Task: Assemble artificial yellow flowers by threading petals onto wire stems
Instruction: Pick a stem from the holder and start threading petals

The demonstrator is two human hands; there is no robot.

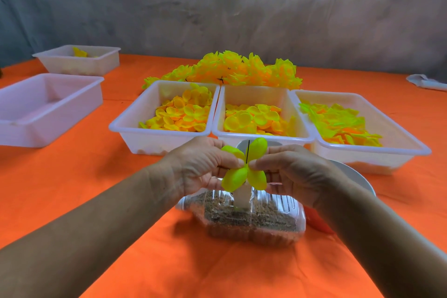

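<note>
nearest: cut clear bottle (251,220) lying on its side on the orange cloth (145,261), packed with sand, probably as ballast for the white post (242,197) standing in it. above it, left hand (196,164) and right hand (287,169) each pinch the four-lobed yellow petal piece (244,164) at its centre, likely steadying it on the upright black wire (247,152). behind: three white trays (135,128) of loose yellow petals (183,113), sorted by shape. further back, heap of finished flowers (237,70); far left, two more trays (14,128).
</note>
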